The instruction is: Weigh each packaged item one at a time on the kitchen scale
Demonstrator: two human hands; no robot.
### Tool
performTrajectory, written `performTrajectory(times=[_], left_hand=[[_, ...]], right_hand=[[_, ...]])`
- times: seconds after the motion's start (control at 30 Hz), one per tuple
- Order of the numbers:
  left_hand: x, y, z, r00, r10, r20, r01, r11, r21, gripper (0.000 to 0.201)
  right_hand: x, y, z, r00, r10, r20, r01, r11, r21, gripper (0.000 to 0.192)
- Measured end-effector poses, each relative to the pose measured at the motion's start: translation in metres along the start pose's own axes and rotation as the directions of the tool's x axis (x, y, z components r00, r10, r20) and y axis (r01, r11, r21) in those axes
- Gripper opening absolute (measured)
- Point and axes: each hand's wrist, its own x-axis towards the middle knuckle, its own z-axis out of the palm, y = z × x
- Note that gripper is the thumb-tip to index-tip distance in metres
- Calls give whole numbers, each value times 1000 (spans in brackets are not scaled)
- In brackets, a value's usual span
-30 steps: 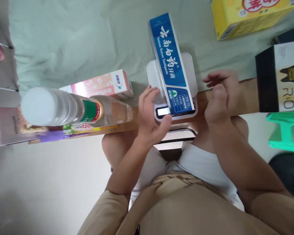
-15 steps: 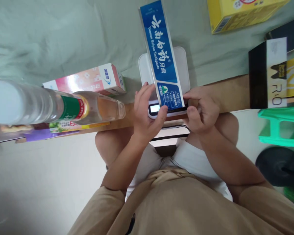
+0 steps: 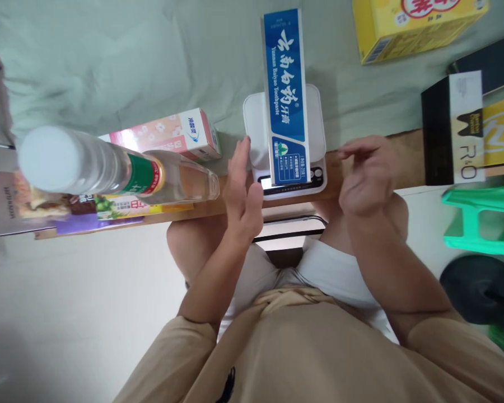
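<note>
A blue toothpaste box [image 3: 286, 95] lies lengthwise across a white kitchen scale [image 3: 317, 120], covering part of its lit display. My left hand [image 3: 240, 190] is beside the scale's left edge, its fingers stretched out and holding nothing. On the other side, my right hand [image 3: 366, 174] is apart from both box and scale. Its fingers are loosely bent and somewhat blurred, with the forefinger reaching out and nothing visible in the grasp.
A clear bottle [image 3: 109, 168] and a pink box [image 3: 163, 134] are on the left. Rightward are a yellow box [image 3: 415, 28], a black-and-white box [image 3: 453, 129] and a green stool [image 3: 466, 221]. A tablet-like device [image 3: 294, 232] sits below the table edge [image 3: 403, 159].
Both hands have let go of the toothpaste box and drawn apart, left and right. The box now rests straighter on the scale, and more of the scale's buttons show.
</note>
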Motion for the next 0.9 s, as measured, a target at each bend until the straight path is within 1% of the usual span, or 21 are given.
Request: performTrajectory(times=[0.07,0.1,0.13,0.2,0.23,0.3,0.4,0.47,0.53,0.6,0.63,0.67,0.73,0.77,0.83,0.9], left_hand=[[-3,-2,-1,997,9,-77,-11,999,-30,64],[-4,-3,-1,994,11,-107,-15,999,-37,63],[-5,-5,0,992,11,-128,-16,999,-40,64],[-6,-7,1,991,3,-132,-8,999,-38,65],[-7,-8,2,992,-1,-127,-4,999,-35,65],[-7,-9,3,992,-4,-122,0,999,-32,66],[-6,-7,4,992,17,-122,-21,999,-28,68],[-5,-5,3,990,55,-132,-54,998,14,70],[-4,-2,1,985,95,-143,-83,992,92,69],[-3,1,-1,981,131,-145,-108,982,154,67],[-3,3,-2,977,151,-151,-124,978,170,66],[-3,5,-1,972,172,-158,-143,974,177,64],[-4,10,0,964,216,-156,-187,966,181,61],[-5,12,2,960,237,-149,-211,962,174,61],[-7,15,6,959,257,-119,-240,960,143,64],[-10,16,10,967,246,-70,-238,965,108,69]], right_hand=[[4,14,-3,979,116,-166,-103,991,83,40],[6,19,-5,960,179,-216,-155,980,121,42],[7,22,-7,943,235,-235,-204,968,149,43],[8,25,-10,927,307,-215,-274,947,170,44],[9,24,-11,920,331,-209,-294,937,191,44],[8,21,-12,919,341,-199,-292,926,238,41],[7,21,-10,935,314,-164,-263,925,274,38],[5,23,-9,942,299,-156,-254,933,255,38],[2,24,-7,954,253,-163,-223,958,179,39],[-2,20,-5,980,138,-146,-133,990,46,41],[-5,16,-4,993,58,-104,-61,998,-27,40],[-7,10,-3,999,-25,-38,22,996,-91,37],[-12,-4,1,980,-163,115,180,970,-166,28],[-14,-11,3,962,-202,182,234,956,-176,26],[-16,-22,8,941,-232,244,277,946,-170,31],[-17,-29,12,939,-225,261,274,947,-166,39]])
